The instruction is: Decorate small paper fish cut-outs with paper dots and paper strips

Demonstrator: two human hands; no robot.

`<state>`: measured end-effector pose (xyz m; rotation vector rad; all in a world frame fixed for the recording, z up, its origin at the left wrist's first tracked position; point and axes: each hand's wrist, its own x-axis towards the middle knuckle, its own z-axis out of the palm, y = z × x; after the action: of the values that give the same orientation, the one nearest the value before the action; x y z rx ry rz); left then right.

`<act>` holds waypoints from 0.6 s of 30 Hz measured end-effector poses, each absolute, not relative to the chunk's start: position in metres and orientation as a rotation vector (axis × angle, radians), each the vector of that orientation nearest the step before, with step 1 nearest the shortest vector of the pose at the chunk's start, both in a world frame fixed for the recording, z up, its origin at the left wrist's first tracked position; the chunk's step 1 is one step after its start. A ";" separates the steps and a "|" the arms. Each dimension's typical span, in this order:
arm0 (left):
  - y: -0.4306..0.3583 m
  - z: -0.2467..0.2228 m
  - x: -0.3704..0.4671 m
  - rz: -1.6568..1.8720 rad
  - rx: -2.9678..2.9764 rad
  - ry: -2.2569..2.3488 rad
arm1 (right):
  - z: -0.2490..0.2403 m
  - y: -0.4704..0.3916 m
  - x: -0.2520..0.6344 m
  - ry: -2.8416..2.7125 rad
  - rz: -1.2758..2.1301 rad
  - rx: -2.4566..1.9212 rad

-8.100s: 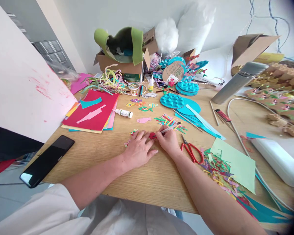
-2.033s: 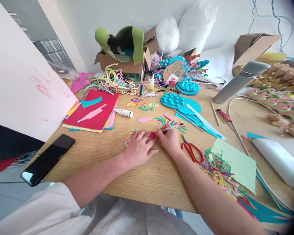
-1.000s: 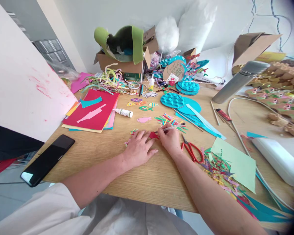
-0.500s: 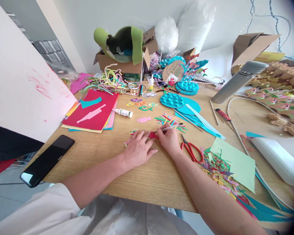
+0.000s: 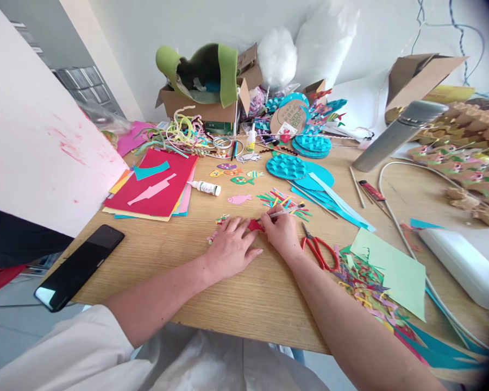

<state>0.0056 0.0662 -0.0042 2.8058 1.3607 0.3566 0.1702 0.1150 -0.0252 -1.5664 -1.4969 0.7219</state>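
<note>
My left hand point(image 5: 231, 247) lies flat with its fingers spread, fingertips on a small red paper cutout point(image 5: 256, 224) on the table. In my right hand point(image 5: 281, 232) is a slim pen point(image 5: 287, 212), its tip down at the red cutout. The cutout is partly covered by my fingers. Small colourful paper bits point(image 5: 212, 237) peek out beside my left fingers. Just beyond lie a pink paper fish point(image 5: 239, 199), several decorated paper fish point(image 5: 242, 180) and a heap of thin paper strips point(image 5: 283, 200). Red-handled scissors point(image 5: 320, 251) rest to the right of my right hand.
A black phone point(image 5: 79, 266) lies at the left edge, near stacked coloured paper point(image 5: 155, 184) and a white glue bottle point(image 5: 206, 188). Paper scraps point(image 5: 367, 288) and a light green sheet point(image 5: 391, 271) are at right. Behind stand a grey flask point(image 5: 399, 136) and blue discs point(image 5: 286, 166).
Almost nothing differs. Both hands keep their places at the red cutout, and the view has shifted very slightly.
</note>
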 end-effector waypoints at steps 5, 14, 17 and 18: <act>0.066 -0.005 0.005 0.369 2.802 1.359 | -0.025 0.115 0.170 -1.467 0.700 -1.585; 0.067 -0.004 0.005 0.357 2.791 1.356 | -0.027 0.115 0.171 -1.487 0.703 -1.578; 0.066 -0.004 0.005 0.367 2.790 1.357 | -0.025 0.115 0.171 -1.501 0.695 -1.582; 0.066 -0.004 0.005 0.373 2.789 1.357 | -0.025 0.115 0.170 -1.506 0.692 -1.583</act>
<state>0.0053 0.0662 -0.0036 2.7886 1.3569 0.3729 0.1703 0.1147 -0.0247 -1.5831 -1.5060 0.6920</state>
